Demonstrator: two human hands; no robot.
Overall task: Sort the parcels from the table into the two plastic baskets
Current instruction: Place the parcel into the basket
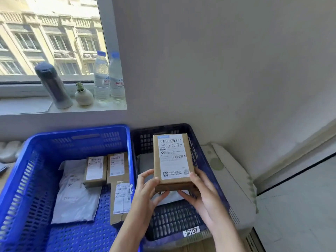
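Both hands, left hand (145,188) and right hand (201,193), grip a cardboard box (172,159) by its near end above the dark basket (198,151); a blue basket (36,170) of parcels sits at nine o'clock, below a windowsill (27,106) and grey wall (218,60)

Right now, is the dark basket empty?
No. A white bag lies in the dark basket, under the box both hands hold.

Sunlit window (49,35) at left, pale building outside, plain grey wall (218,60), light floor (300,206) at right
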